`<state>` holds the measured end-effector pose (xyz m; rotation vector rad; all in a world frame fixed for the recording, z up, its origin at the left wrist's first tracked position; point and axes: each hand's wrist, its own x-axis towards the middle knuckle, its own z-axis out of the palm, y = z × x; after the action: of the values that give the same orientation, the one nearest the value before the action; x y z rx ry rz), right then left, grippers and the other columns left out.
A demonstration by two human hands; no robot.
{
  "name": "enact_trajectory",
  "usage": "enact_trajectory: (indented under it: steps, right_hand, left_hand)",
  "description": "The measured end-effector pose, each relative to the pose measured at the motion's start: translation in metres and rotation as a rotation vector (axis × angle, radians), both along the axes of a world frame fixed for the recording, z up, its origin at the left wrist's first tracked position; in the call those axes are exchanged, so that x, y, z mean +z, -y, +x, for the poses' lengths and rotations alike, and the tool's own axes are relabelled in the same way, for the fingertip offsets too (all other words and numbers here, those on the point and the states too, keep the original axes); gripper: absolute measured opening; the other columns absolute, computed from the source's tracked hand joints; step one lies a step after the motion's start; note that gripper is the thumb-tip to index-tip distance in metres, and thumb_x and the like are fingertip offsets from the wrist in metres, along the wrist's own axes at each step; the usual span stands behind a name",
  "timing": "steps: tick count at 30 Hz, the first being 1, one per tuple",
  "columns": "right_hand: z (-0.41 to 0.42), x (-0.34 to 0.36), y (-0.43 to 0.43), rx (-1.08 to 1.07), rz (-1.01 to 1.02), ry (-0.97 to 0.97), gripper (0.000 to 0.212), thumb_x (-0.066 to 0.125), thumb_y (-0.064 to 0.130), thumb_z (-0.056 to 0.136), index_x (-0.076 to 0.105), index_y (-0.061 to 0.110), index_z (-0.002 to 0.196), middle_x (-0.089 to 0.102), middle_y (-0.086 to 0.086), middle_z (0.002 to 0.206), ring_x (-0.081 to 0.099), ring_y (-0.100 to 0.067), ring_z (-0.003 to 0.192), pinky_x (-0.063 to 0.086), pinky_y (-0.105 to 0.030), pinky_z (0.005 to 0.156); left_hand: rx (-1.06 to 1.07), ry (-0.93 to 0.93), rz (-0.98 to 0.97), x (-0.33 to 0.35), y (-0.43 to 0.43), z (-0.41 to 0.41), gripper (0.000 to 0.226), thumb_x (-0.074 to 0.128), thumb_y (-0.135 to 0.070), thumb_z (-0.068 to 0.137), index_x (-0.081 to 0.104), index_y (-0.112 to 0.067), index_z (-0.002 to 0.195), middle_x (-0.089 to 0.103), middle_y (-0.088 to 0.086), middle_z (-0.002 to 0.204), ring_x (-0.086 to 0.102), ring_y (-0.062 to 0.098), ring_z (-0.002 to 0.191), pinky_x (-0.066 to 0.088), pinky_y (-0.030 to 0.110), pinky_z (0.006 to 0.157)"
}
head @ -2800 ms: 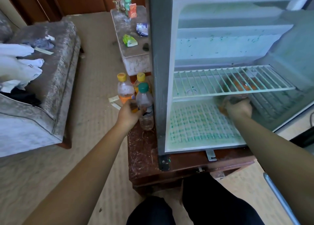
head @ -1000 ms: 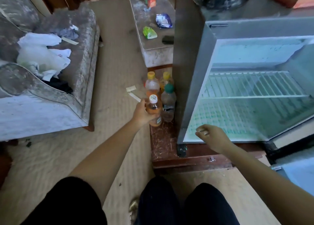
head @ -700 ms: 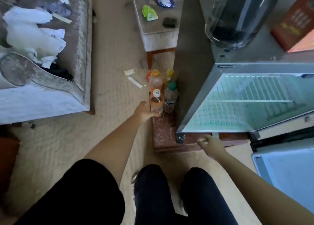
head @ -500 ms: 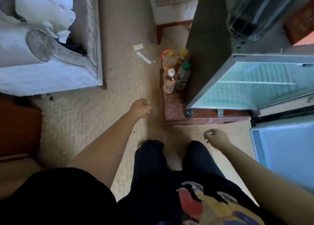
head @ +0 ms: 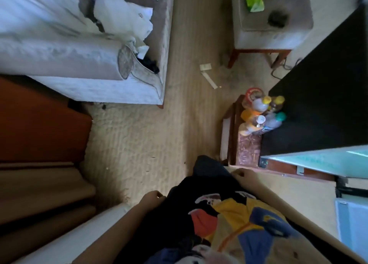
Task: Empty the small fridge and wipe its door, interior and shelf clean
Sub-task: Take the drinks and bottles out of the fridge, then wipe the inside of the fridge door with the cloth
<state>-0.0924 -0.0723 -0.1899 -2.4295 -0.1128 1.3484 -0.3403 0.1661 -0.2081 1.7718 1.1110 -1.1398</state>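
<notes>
The left hand [head: 152, 199] and right hand [head: 242, 175] have drawn back from the bottles [head: 260, 116] to the body, loosely curled, empty. The fridge [head: 322, 96] stands open at right, its door [head: 352, 224] beside the legs: a step could bump it. On the low tabletop [head: 248, 146], the crowded bottles could topple if nudged.

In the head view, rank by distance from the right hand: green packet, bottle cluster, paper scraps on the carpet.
From the right hand:
1. Bottle cluster, beside the fridge.
2. Paper scraps, on the carpet.
3. Green packet, on the footstool.
</notes>
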Motion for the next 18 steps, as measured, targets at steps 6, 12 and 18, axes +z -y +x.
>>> enact_trajectory:
  steps: [6, 12, 18]
  right_hand:
    - [0.069, -0.013, -0.07, -0.047, 0.032, -0.134, 0.028, 0.053, 0.029, 0.098, 0.067, 0.009, 0.11, 0.063, -0.01, 0.115, 0.053, -0.017, 0.098, 0.037, -0.024, 0.087]
    - [0.183, -0.027, -0.139, -0.057, 0.054, -0.145, 0.025, 0.051, 0.018, 0.097, 0.07, 0.002, 0.097, 0.066, -0.013, 0.104, 0.059, -0.025, 0.096, 0.042, -0.033, 0.084]
    - [0.284, -0.018, -0.199, -0.262, 0.049, -0.098, 0.024, 0.053, 0.008, 0.094, 0.064, -0.007, 0.08, 0.063, -0.025, 0.08, 0.061, -0.036, 0.074, 0.048, -0.036, 0.069]
  left_hand:
    - [0.075, -0.064, 0.026, -0.003, -0.094, 0.059, 0.022, 0.051, -0.023, 0.097, 0.057, -0.018, 0.076, 0.063, 0.008, 0.1, 0.06, 0.023, 0.089, 0.043, 0.023, 0.069]
    - [0.077, 0.004, 0.102, 0.004, -0.208, 0.188, 0.021, 0.05, -0.022, 0.096, 0.06, -0.013, 0.079, 0.063, 0.006, 0.085, 0.059, 0.02, 0.078, 0.04, 0.023, 0.06]
    - [0.096, 0.165, 0.195, 0.022, -0.303, 0.366, 0.021, 0.05, -0.016, 0.095, 0.06, -0.012, 0.077, 0.07, 0.017, 0.091, 0.068, 0.031, 0.085, 0.051, 0.035, 0.073]
